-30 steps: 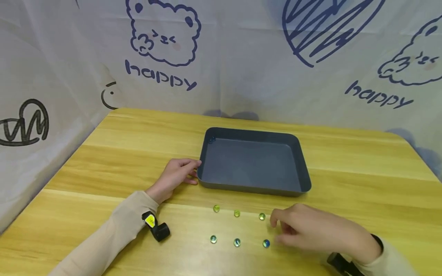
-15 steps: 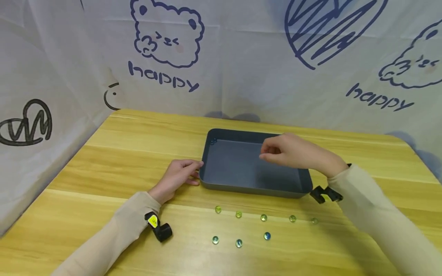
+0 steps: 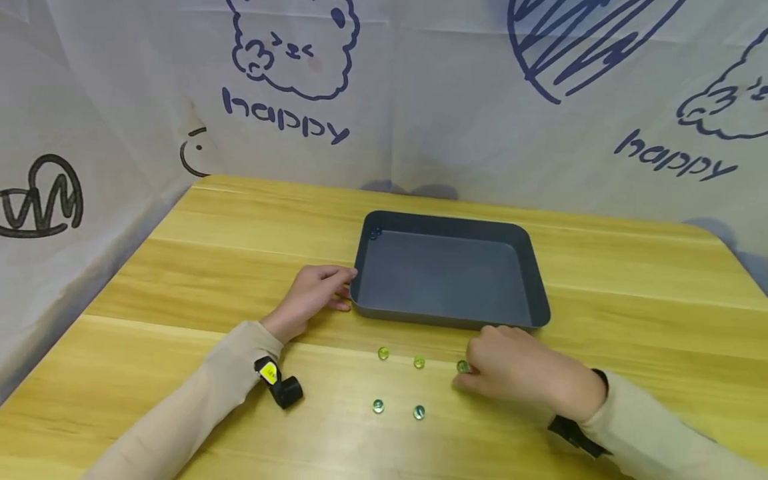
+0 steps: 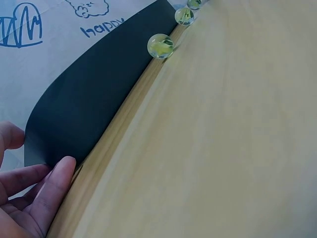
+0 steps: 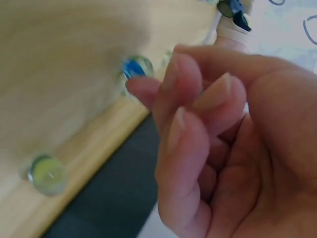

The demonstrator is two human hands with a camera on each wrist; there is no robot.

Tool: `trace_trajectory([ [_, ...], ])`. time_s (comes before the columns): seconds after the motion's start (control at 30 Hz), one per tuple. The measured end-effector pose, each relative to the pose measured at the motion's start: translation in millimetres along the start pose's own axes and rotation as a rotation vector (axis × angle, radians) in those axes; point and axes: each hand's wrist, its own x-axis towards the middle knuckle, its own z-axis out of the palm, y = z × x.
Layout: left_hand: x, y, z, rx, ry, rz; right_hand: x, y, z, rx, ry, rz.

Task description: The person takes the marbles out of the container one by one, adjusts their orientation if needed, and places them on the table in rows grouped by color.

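Note:
My left hand [image 3: 312,293] holds the near-left corner of a dark grey tray [image 3: 447,320], fingertips on its rim and outer wall. In the right wrist view a blue-streaked marble [image 5: 132,67] shows at the curled fingertips of my right hand [image 3: 516,367], which pinches it; the head view hides this marble. My right hand is low over the table, just in front of the tray. A green marble [image 3: 463,367] peeks out beside its fingers. Two yellow-green marbles [image 3: 383,353] lie farther left, with two bluish-green marbles [image 3: 378,406] nearer me. A few dark blue marbles [image 3: 375,234] sit in the tray's far-left corner.
The yellow wood-grain table [image 3: 180,287] ends at a white cloth [image 3: 420,100] with drawings behind it. Another yellow-green marble [image 5: 47,173] lies beside the right hand in the right wrist view. Wrist camera mounts [image 3: 282,387] stick out from the sleeves.
My right hand passed from the right of the marbles to above the tray, then came back down in front of it. The blue marble left its place in the near row. My left hand stayed put.

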Motion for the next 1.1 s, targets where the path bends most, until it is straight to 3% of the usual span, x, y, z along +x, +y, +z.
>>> trace_trajectory([
  [0.4, -0.4, 1.0, -1.1, -0.005, -0.006, 0.017, 7.2, 2.9, 9.1, -0.040, 0.010, 0.008],
  [0.6, -0.4, 1.6, -1.6, -0.003, -0.009, 0.018, 6.2, 0.4, 9.7, 0.047, -0.105, 0.028],
  [0.8, -0.2, 1.8, -1.6, -0.002, -0.014, 0.017, -0.5, -2.8, 15.4, 0.115, -0.187, -0.020],
  [1.1, 1.0, 1.4, -1.9, -0.006, -0.011, 0.015, -7.4, -5.2, 21.4, 0.177, -0.235, -0.053],
])
